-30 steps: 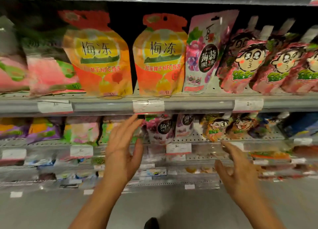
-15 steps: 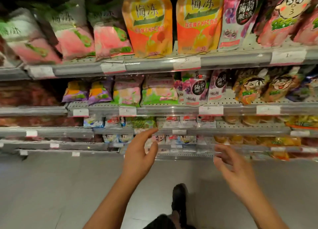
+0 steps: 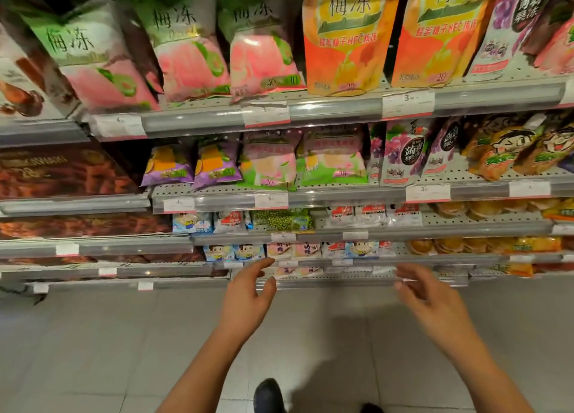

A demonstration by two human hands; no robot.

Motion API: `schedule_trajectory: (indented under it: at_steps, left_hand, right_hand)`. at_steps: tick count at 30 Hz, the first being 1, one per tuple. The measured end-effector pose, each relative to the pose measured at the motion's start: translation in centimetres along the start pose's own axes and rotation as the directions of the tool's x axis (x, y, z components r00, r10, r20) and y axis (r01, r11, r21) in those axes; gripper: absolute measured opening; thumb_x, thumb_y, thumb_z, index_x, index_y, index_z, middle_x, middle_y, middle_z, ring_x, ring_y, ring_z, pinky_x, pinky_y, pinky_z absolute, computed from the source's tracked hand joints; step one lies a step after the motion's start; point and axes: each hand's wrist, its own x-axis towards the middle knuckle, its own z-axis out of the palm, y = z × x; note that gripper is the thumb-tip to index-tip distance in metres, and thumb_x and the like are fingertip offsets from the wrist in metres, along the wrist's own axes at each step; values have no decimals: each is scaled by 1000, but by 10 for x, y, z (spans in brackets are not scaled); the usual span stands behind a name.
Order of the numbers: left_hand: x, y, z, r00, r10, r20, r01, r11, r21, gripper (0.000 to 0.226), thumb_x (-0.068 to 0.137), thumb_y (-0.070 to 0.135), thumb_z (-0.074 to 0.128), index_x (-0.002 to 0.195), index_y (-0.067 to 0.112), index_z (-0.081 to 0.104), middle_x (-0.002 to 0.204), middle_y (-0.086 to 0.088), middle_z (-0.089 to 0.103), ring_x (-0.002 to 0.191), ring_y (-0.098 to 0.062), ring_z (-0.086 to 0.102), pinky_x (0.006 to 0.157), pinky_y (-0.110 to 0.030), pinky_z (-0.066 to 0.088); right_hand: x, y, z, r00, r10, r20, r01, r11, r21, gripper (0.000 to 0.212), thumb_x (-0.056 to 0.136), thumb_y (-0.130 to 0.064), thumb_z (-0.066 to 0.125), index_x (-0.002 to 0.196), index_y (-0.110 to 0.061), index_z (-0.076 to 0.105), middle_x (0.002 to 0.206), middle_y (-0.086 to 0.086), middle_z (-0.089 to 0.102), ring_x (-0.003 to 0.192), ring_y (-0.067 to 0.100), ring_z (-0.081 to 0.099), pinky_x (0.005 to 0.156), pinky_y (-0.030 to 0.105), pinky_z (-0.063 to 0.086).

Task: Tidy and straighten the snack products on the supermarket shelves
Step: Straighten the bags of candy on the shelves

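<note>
Within a second the view had dropped from the top shelf; both hands, left hand (image 3: 248,291) and right hand (image 3: 425,297), hung apart, fingers loose and empty, before the low shelves' small snack packets (image 3: 279,250), probably next for straightening.

Both forearms are bare, with no sleeves, watch or rings showing. A dark rounded shoe (image 3: 268,395) appears below, between the arms.
</note>
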Motion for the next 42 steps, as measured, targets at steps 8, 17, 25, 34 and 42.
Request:
schedule_trajectory:
  at_steps: [8, 17, 25, 34, 42]
  left_hand:
    - [73, -99, -30, 990, -133, 44, 134, 991, -22, 38, 99, 21, 60, 138, 22, 60, 133, 3, 66, 105, -8, 58, 87, -27, 44]
    - [153, -181, 27, 974, -183, -134, 184, 983, 0, 47, 96, 21, 64, 142, 16, 55, 137, -9, 63, 104, -23, 63, 87, -36, 46]
    - [234, -250, 70, 918, -122, -378, 145, 989, 33, 62, 91, 37, 64, 142, 10, 43, 138, -18, 55, 126, -40, 50, 107, -59, 42]
    - [269, -300, 86, 818, -32, -575, 80, 995, 58, 92, 69, 85, 56, 131, 19, 42, 119, -21, 62, 106, -49, 59, 86, -63, 54]
    - [266, -314, 112, 641, 188, -744, -199, 977, 75, 65, 65, 83, 68, 120, 59, 44, 132, 1, 60, 118, -29, 60, 103, -58, 48]
  right_hand:
    - [43, -8, 95, 998, 30, 55, -20, 984, -176, 38, 95, -40, 63, 131, -27, 62, 114, -12, 68, 104, -2, 64, 90, 31, 56]
    - [99, 59, 158, 979, 94, 182, -36, 953, -301, 32, 96, -27, 65, 128, -30, 62, 110, -16, 67, 91, -17, 60, 73, 0, 42]
    - [162, 182, 190, 991, 106, 77, -77, 947, -313, 30, 97, -22, 65, 126, -30, 58, 114, -7, 68, 95, -2, 64, 74, 6, 48]
    - [293, 308, 222, 946, 115, -303, -229, 899, -373, 44, 94, -24, 67, 134, -11, 54, 128, 15, 61, 111, 36, 61, 85, 39, 49]
    - [344, 391, 252, 881, 6, -473, -171, 937, -305, 78, 85, -31, 77, 147, -9, 35, 124, 22, 63, 113, 40, 61, 93, 46, 53]
